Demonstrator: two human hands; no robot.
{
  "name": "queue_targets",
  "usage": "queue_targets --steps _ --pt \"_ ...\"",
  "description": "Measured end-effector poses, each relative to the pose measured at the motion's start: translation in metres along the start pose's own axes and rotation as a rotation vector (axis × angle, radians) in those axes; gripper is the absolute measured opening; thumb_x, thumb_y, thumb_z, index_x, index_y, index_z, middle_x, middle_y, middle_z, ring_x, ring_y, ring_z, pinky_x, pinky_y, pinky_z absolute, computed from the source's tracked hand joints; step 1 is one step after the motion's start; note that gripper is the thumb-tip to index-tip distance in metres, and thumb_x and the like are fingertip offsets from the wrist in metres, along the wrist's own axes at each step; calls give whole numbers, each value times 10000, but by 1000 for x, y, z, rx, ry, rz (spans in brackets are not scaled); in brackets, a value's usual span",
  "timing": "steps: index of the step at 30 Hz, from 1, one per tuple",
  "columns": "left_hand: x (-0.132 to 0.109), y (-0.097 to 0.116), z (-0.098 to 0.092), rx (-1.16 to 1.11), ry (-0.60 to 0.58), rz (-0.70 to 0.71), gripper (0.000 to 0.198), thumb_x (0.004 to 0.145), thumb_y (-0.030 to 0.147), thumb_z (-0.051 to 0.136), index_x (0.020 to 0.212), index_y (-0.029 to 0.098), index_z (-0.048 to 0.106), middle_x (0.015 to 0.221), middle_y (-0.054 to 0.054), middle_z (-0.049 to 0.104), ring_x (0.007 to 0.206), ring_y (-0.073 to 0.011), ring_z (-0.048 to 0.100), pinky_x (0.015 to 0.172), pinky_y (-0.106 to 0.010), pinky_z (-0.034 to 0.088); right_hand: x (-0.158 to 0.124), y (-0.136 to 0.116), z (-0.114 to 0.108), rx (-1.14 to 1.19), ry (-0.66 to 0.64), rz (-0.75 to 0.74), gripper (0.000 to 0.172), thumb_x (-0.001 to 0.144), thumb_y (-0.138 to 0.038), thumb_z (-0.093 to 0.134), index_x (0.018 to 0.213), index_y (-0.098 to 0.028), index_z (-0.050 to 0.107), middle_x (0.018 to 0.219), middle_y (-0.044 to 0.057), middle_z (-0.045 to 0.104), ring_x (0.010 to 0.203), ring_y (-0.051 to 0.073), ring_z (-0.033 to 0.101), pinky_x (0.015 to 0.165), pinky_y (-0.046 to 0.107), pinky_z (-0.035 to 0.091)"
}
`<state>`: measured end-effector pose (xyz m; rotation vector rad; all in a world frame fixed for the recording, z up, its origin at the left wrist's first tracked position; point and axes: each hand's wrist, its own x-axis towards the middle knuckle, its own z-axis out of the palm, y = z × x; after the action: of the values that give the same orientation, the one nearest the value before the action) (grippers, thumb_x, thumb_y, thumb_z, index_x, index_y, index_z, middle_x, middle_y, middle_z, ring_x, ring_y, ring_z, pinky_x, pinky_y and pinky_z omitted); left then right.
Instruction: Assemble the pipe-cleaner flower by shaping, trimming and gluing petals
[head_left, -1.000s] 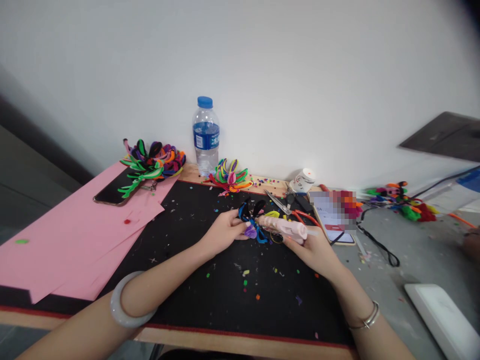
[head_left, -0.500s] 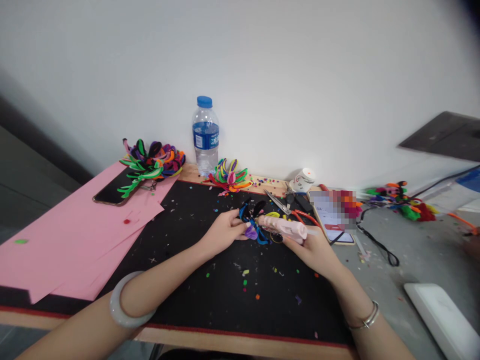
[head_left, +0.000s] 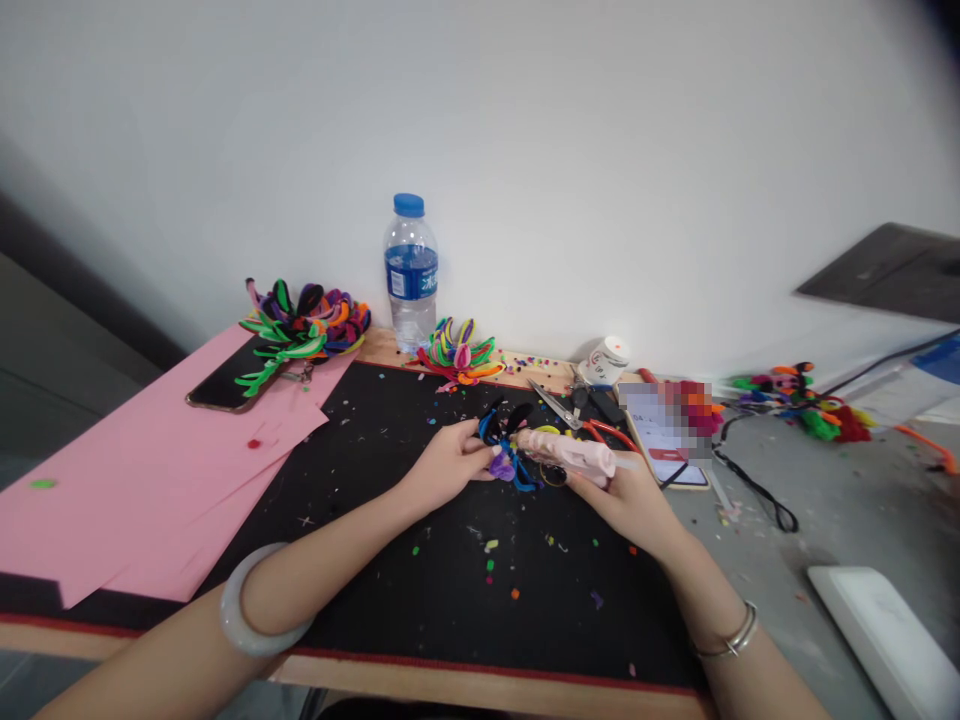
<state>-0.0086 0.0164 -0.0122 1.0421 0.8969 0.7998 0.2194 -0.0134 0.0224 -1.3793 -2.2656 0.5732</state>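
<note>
A pale wall (head_left: 570, 180) rises beyond the far edge of the black desk mat (head_left: 465, 600); pink paper sheets (head_left: 150, 470) overlap the mat's left side; well off the mat's right edge, a white rounded slab (head_left: 885, 630) lies on a grey surface (head_left: 780, 590). A blue-capped water bottle (head_left: 412, 272) stands upright just past the mat's far edge; left of the mat, on the pink sheets, sits a large multicoloured pipe-cleaner bundle (head_left: 307, 320), partly covering a dark-screened smartphone (head_left: 217, 385); by the mat's far right corner lies a lit smartphone (head_left: 660, 440), its upper part pixelated. The left hand (head_left: 442, 465), over the middle of the mat, pinches a blue-and-black pipe-cleaner piece (head_left: 510, 460) with a purple part between thumb and fingers; the right hand (head_left: 626, 500), over the mat's right half, is wrapped round a pale pink glue gun (head_left: 574, 455), its nozzle end at the piece; whether they touch I cannot tell. Near the mat's far right lie silver-bladed scissors (head_left: 555, 405); past its far edge is a tipped paper cup (head_left: 606, 362); tiny coloured scraps (head_left: 491, 566) dot the mat.
</note>
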Motion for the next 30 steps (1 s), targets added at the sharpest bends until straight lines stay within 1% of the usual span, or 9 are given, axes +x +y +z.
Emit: queue_targets --steps 2,7,12,16,20,22,26,30 --pt "-1 3 1 7 -3 -8 248 722 241 602 953 159 564 817 -42 662 733 -151 640 747 -345 507 0 0 -1 -7 19 -2 293 812 -229 478 1066 -138 593 1013 74 644 903 233 606 803 305 473" --pt "-2 6 1 21 2 -9 276 727 251 599 989 168 571 817 -43 671 749 -155 640 740 -331 507 0 -1 -1 -9 24 1 290 807 -227 484 1063 -142 591 1006 70 645 873 219 610 776 294 479" --pt "-1 5 1 5 -8 -9 298 725 255 605 1007 165 570 827 -46 673 753 -157 641 750 -338 505 0 -3 0 -17 4 24 246 812 -244 477 987 -136 611 915 63 660 746 182 617 675 252 486" --pt "-1 3 2 -13 -6 -6 319 719 263 613 1016 159 563 848 -57 674 773 -166 643 762 -348 501 0 -3 -1 -22 0 3 257 815 -247 472 1014 -144 596 936 58 654 766 176 611 689 242 477" --pt "-1 4 2 -16 -4 -12 320 718 267 615 1013 155 562 841 -59 675 772 -166 644 765 -348 500 0 -1 -1 -45 17 19 223 811 -258 474 937 -138 614 822 48 662 668 161 602 612 232 474" --pt "-2 5 2 -17 -8 -10 320 716 273 616 1009 157 562 841 -59 675 770 -167 645 764 -350 500 0 -1 -1 -42 23 12 230 812 -255 472 953 -141 613 843 50 664 695 168 609 629 237 476" --pt "-2 4 2 -19 -13 -8 283 709 271 622 959 153 566 826 -59 674 753 -168 648 761 -359 502 0 -1 -1 -23 30 -3 265 815 -247 474 1026 -153 603 963 58 655 817 195 616 725 262 480" --pt "-1 1 1 -21 -4 -9 266 700 274 631 924 151 558 814 -56 672 753 -174 648 765 -374 501 0 -1 -1 13 14 9 290 813 -243 478 1061 -153 597 951 59 659 881 215 607 779 283 478"
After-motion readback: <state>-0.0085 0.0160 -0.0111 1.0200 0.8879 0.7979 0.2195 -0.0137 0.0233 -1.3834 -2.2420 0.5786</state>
